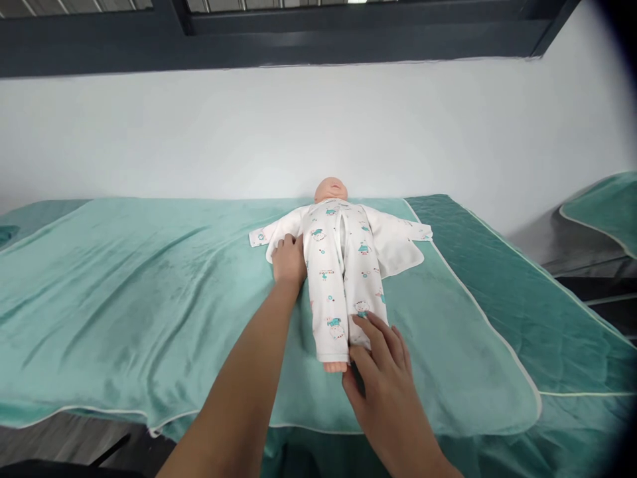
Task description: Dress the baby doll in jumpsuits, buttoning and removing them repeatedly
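Note:
A baby doll (331,190) lies on its back on a teal blanket (149,292), head toward the wall. It wears a white romper (343,265) printed with small teal animals, its front flaps spread out to both sides. My left hand (288,260) rests against the doll's side, fingers curled on the white flap there. My right hand (383,372) sits at the lower end of the romper's right leg, fingers stretched over the cuff. One bare doll foot (334,366) pokes out of the other leg.
The blanket covers a long table set against a white wall (318,126). A darker teal cover (522,292) lies under it at the right. Another teal-covered surface (607,206) stands at the far right, past a gap. Dark window frames run along the top.

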Action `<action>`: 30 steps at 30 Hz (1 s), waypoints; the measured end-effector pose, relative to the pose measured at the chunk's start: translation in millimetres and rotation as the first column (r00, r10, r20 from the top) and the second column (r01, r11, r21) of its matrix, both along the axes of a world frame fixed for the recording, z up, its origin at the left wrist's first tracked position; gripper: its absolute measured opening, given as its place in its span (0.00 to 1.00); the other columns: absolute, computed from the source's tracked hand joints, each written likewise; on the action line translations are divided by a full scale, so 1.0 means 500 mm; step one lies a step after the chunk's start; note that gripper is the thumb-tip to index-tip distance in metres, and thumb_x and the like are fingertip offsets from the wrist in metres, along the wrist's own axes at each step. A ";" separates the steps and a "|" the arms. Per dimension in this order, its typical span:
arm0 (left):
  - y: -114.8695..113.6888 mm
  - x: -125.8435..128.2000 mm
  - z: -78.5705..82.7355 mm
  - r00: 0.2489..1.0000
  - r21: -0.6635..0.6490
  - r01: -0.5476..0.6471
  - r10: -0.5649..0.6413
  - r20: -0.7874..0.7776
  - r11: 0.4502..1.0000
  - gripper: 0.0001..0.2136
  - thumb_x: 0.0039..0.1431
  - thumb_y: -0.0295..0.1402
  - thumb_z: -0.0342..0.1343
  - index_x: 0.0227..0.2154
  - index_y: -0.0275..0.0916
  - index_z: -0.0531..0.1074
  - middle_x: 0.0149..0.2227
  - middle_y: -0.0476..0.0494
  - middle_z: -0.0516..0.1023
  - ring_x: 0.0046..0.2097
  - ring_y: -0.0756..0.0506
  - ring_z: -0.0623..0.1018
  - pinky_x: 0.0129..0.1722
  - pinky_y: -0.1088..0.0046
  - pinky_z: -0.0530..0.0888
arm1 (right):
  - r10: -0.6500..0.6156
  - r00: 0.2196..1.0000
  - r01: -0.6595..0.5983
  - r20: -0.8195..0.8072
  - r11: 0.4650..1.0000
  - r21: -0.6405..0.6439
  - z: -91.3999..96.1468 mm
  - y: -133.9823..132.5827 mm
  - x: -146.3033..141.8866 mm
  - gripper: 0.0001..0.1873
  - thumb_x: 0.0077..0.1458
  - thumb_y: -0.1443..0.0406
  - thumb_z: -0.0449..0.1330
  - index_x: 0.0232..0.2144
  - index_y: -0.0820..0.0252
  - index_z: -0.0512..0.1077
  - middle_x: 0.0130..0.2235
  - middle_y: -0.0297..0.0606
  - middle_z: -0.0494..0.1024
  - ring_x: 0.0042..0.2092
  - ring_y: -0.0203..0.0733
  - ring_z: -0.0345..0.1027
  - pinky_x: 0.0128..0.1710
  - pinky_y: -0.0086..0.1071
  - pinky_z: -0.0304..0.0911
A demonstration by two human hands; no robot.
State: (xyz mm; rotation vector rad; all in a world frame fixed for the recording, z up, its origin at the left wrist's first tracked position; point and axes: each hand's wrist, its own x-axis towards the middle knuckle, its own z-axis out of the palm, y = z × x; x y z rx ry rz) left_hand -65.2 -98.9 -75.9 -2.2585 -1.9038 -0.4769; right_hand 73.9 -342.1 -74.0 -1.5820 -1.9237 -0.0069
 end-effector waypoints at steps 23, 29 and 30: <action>0.005 -0.003 0.006 0.999 -0.041 -0.050 0.050 -0.012 0.998 0.15 0.64 0.27 0.43 0.48 0.42 0.71 0.50 0.38 0.71 0.49 0.40 0.72 0.45 0.65 0.69 | -0.001 0.988 0.009 0.152 0.998 -0.057 0.065 0.031 -0.064 0.15 0.52 0.69 0.61 0.43 0.54 0.72 0.42 0.39 0.73 0.42 0.48 0.64 0.46 0.47 0.62; 0.004 -0.003 0.013 0.999 -0.051 -0.047 0.047 0.005 0.998 0.14 0.64 0.28 0.44 0.48 0.42 0.71 0.50 0.37 0.71 0.49 0.39 0.71 0.45 0.65 0.69 | 0.002 0.959 0.001 0.282 1.000 -0.012 0.044 0.057 -0.080 0.04 0.49 0.71 0.63 0.30 0.58 0.73 0.35 0.41 0.71 0.39 0.49 0.63 0.44 0.50 0.62; 0.004 -0.003 0.013 0.999 -0.053 -0.048 0.049 0.004 0.997 0.15 0.64 0.28 0.44 0.48 0.42 0.71 0.50 0.37 0.71 0.50 0.39 0.71 0.45 0.64 0.69 | 0.004 0.954 -0.005 0.301 1.000 0.001 0.041 0.060 -0.082 0.04 0.50 0.71 0.62 0.30 0.59 0.73 0.35 0.41 0.71 0.39 0.49 0.62 0.44 0.50 0.61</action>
